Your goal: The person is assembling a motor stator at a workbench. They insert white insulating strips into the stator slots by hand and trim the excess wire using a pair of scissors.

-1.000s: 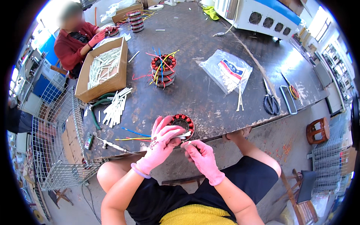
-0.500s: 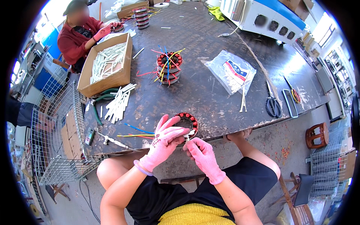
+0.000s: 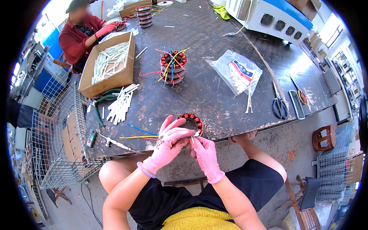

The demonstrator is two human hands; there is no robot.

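Note:
A ring-shaped motor stator [image 3: 198,122] with red windings lies at the table's near edge. Both my hands wear pink gloves. My left hand [image 3: 168,142] grips the stator's near left side, its thumb and forefinger closed there while the other fingers spread upward. Blue, yellow and red lead wires [image 3: 138,137] run out to the left past this hand. At the stator's near rim my right hand [image 3: 206,156] pinches a thin white strip [image 3: 193,140], close to the left fingertips. The fingers partly hide the strip, and its far end is hard to make out.
A stack of stators [image 3: 173,69] with coloured wires stands mid-table. Left are a carton [image 3: 86,89] of white sleeves, loose sleeves [image 3: 122,107] and green-handled pliers [image 3: 100,117]. A plastic bag [image 3: 230,73], scissors [image 3: 280,109] and a phone [image 3: 296,105] lie right. A co-worker [image 3: 78,38] sits far left.
My right hand has moved slightly up and in toward the stator's rim, closer to my left fingers. The left hand and the stator have barely shifted.

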